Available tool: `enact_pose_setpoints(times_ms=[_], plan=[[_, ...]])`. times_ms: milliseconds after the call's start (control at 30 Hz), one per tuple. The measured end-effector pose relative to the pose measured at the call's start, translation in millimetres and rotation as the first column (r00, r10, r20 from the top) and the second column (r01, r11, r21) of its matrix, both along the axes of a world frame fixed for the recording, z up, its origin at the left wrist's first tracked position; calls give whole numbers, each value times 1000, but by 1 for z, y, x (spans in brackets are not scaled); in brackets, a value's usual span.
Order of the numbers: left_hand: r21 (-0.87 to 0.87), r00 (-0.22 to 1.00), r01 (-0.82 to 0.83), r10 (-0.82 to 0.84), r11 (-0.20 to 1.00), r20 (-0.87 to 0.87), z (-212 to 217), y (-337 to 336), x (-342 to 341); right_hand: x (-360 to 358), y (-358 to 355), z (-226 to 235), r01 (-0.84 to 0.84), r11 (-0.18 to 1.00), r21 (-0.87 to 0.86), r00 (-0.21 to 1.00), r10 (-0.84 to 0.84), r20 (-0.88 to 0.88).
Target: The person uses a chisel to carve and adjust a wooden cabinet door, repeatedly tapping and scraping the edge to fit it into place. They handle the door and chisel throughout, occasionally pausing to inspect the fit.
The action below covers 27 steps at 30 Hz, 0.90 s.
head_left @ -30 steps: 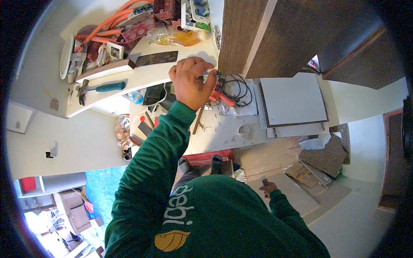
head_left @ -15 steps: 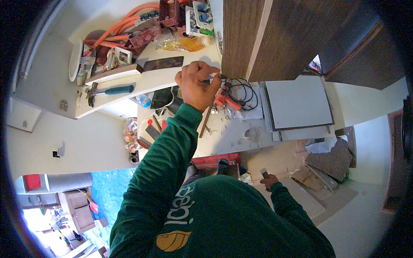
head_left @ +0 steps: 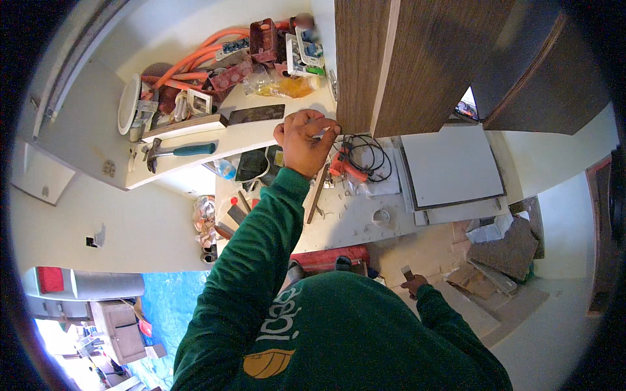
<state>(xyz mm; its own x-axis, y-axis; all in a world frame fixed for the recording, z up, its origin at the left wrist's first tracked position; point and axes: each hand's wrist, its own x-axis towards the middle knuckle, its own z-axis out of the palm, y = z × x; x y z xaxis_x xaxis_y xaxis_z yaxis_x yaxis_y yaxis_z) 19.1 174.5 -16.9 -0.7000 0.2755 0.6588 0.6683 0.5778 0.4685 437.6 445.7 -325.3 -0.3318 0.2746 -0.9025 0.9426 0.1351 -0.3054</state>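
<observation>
My left hand (head_left: 304,143) is raised in a pinch at the lower left corner of a dark brown wood-grain panel (head_left: 362,72). Thumb and forefinger meet at the panel's edge; what lies between them, if anything, is too small to make out. Low on the right, my right hand (head_left: 413,285) is closed round a small putty knife (head_left: 407,271), its flat blade pointing up and away. Beyond the left hand's knuckles, a dark flat strip (head_left: 257,114) lies on a white shelf (head_left: 244,139), near a claw hammer (head_left: 186,150) with a teal handle.
Orange conduit (head_left: 195,55), maroon boxes (head_left: 263,40) and plastic bags crowd the shelf. Below are an orange corded power tool (head_left: 347,164), a tape roll (head_left: 381,217) and a white board (head_left: 450,163). Broken slabs (head_left: 505,247) lean at right; blue sheeting (head_left: 163,306) covers floor at left.
The whole view has shifted, so shelf and worktop sit a little lower in it. My left hand stays at the panel's corner, and the putty knife remains in my right hand.
</observation>
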Motion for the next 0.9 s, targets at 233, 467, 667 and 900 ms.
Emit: enact_pose_setpoints(times_ms=[233,467,667,900], plan=[[10,997,-71,71,997,-33,-1,10,6,-5,3,6,-22,996,83,1000,24,-18],[-48,964,193,-199,980,-176,-2,-10,22,-5,-2,8,-17,998,59,999,20,-45],[-203,978,106,-139,973,-158,9,-40,22,4,-2,4,-77,996,47,996,76,37],[-422,939,230,-313,877,-139,0,-41,39,7,1,7,-61,997,41,997,63,-49]])
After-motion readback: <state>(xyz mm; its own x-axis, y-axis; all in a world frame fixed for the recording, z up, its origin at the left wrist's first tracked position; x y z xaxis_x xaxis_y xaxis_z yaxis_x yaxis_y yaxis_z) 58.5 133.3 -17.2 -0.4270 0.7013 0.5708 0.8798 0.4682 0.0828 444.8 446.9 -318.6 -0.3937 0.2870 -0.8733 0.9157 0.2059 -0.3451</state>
